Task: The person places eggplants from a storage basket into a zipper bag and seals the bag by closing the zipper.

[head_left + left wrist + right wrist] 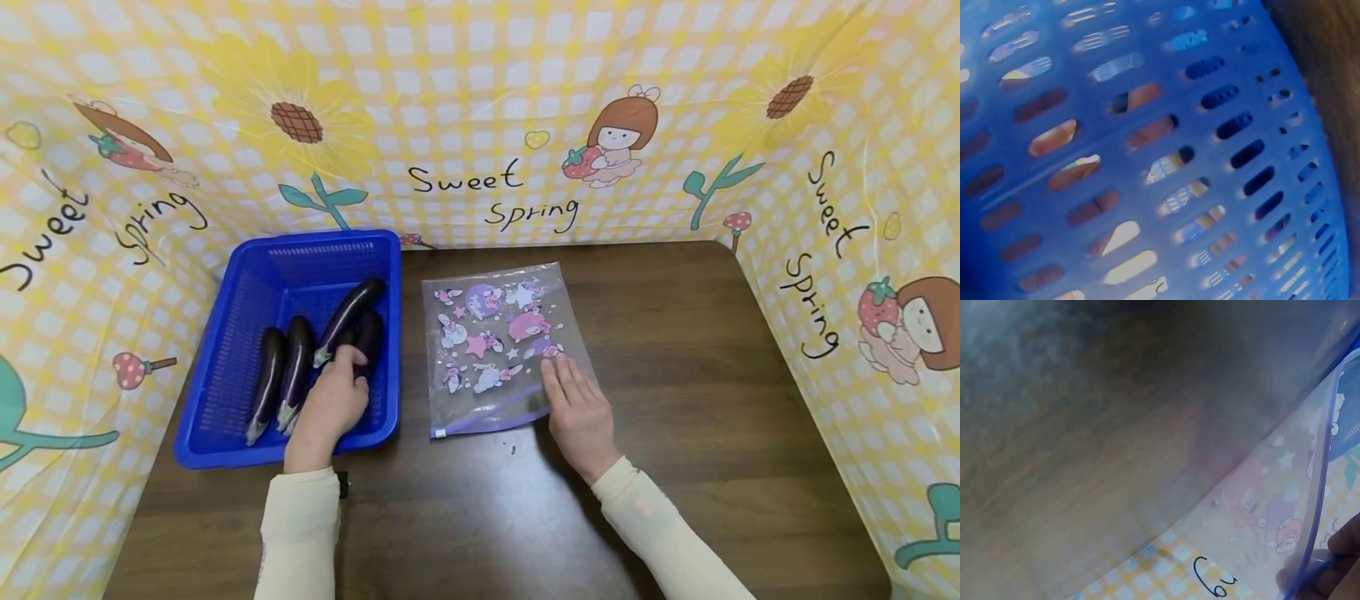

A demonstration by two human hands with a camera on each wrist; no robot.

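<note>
Several dark purple eggplants lie in the blue plastic basket at the left. My left hand reaches over the basket's near side, thumb and fingers around the rightmost eggplant. Beside it lies another eggplant, and two more rest to the left. A clear zip bag with pink and purple cartoon prints lies flat to the right of the basket. My right hand holds the bag's purple zip edge near its right corner, fingers on top. The left wrist view shows mostly the slotted basket wall.
A dark brown wooden table bears everything. A yellow checked cloth printed with flowers and girls walls the back and both sides. A white slider sits at the bag's near left corner. Small dark specks lie below the bag.
</note>
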